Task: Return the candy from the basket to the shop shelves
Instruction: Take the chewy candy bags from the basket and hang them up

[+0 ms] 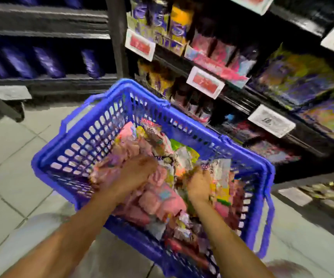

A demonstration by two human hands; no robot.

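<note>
**Both our hands down, fingers buried**

We reach both bare forearms forward and downward from the lower edge of the view, converging slightly. Our left hand (136,173) is turned palm down with its back toward us, wrist bent, fingers dipping out of sight. Our right hand (199,185) sits just beside it, a little lower, its knuckles up and its fingers curled under; the frame is too blurred to show what they grip.
</note>
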